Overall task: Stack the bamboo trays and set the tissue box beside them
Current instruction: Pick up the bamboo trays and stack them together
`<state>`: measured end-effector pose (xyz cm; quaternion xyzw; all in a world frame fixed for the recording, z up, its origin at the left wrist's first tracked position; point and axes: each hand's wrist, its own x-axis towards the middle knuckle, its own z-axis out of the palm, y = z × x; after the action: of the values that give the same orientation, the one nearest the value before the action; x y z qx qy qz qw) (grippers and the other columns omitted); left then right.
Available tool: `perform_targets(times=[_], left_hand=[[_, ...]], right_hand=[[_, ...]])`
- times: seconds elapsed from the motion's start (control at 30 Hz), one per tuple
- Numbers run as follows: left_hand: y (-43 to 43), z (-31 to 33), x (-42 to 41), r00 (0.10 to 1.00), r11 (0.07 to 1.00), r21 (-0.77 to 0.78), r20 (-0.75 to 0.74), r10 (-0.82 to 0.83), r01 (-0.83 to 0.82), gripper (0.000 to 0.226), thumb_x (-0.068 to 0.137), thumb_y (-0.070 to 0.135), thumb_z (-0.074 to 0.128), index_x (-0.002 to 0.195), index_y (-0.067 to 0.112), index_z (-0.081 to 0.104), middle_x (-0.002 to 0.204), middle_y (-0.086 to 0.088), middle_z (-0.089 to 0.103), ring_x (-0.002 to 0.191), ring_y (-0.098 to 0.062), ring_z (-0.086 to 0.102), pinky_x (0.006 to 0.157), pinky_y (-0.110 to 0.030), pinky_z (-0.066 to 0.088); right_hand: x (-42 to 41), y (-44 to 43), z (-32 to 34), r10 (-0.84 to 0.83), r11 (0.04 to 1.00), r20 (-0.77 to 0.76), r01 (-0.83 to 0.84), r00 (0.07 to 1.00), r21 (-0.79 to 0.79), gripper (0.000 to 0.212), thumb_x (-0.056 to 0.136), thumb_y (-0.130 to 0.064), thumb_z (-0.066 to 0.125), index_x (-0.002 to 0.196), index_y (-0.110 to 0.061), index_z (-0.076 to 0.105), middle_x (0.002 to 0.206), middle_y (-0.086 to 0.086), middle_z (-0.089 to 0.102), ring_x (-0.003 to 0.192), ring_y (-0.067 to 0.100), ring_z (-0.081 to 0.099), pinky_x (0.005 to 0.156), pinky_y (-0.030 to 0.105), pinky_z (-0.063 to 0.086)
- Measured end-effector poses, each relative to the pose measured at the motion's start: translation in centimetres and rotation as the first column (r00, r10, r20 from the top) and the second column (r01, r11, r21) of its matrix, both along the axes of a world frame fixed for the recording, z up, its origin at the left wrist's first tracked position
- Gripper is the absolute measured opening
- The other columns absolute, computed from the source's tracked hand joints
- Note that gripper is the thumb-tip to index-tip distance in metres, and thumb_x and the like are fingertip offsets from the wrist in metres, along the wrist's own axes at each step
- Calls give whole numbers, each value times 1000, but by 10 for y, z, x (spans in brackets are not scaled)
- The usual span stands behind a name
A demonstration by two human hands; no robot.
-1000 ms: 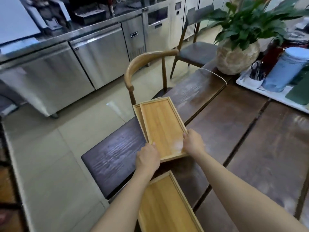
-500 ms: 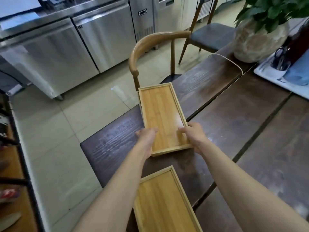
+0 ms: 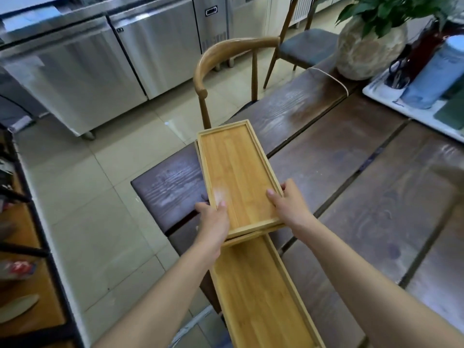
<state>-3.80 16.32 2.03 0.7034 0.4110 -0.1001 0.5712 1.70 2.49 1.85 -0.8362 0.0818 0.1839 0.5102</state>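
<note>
Two stacked bamboo trays (image 3: pixel 236 172) are held over the dark wooden table (image 3: pixel 351 172) near its left corner. My left hand (image 3: pixel 216 217) grips their near left corner, thumb on the inside. My right hand (image 3: pixel 288 204) holds the near right edge. The stack's near end overlaps the far end of a third bamboo tray (image 3: pixel 258 292) lying on the table close to me. No tissue box is in view.
A wooden chair (image 3: pixel 226 61) stands at the table's far left side. A potted plant (image 3: pixel 369 46) and a white tray (image 3: pixel 411 106) with a blue container sit at the back right. Steel cabinets (image 3: pixel 100 61) line the far wall.
Both hands have brought the two stacked trays toward me; their near end now overlaps the far end of the third tray, where a gap lay before.
</note>
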Motion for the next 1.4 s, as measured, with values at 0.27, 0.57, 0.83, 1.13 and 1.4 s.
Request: perform_targets(times=[0.27, 0.57, 0.83, 1.13, 1.4], left_hand=[[-8, -2, -84, 978, 977, 41, -29, -207, 208, 50, 89, 57, 45, 115, 15, 53, 104, 1, 62, 97, -20, 60, 87, -36, 49], [-49, -25, -159, 900, 814, 384, -198, -389, 436, 53, 95, 55, 22, 83, 14, 53, 73, 2, 54, 71, -17, 53, 62, -29, 37], [-57, -31, -184, 889, 653, 603, -308, -340, 459, 55, 91, 60, 30, 104, 13, 55, 95, -3, 63, 79, -19, 57, 70, -31, 46], [-60, -25, -177, 978, 948, -274, -174, 115, -160, 60, 90, 42, 55, 138, 14, 32, 131, -12, 53, 117, -31, 53, 93, -46, 43], [-48, -16, -178, 991, 964, -242, 50, 125, -109, 45, 84, 23, 68, 120, 11, 45, 111, -11, 64, 95, -28, 65, 72, -40, 55]], right_hand=[[-102, -46, 0, 64, 998, 15, -64, 998, 6, 18, 96, -25, 47, 100, -7, 43, 79, -2, 44, 67, 8, 42, 58, 25, 35], [-175, -82, -24, 156, 988, -30, -155, 987, 20, 11, 96, -27, 45, 91, -18, 41, 79, -8, 46, 69, 2, 46, 62, 18, 40], [-183, -97, -48, 262, 959, 46, -255, 964, -126, 15, 92, -35, 52, 90, -20, 48, 91, -1, 51, 87, 18, 51, 66, 21, 37], [-178, -83, -35, 220, 949, -215, -157, 952, 275, 52, 83, -28, 66, 129, -19, 43, 121, -2, 54, 104, 10, 55, 81, 24, 45], [-184, -89, -37, 147, 864, -302, 25, 942, 502, 45, 83, -14, 65, 126, -12, 54, 114, 9, 67, 101, 24, 66, 73, 28, 53]])
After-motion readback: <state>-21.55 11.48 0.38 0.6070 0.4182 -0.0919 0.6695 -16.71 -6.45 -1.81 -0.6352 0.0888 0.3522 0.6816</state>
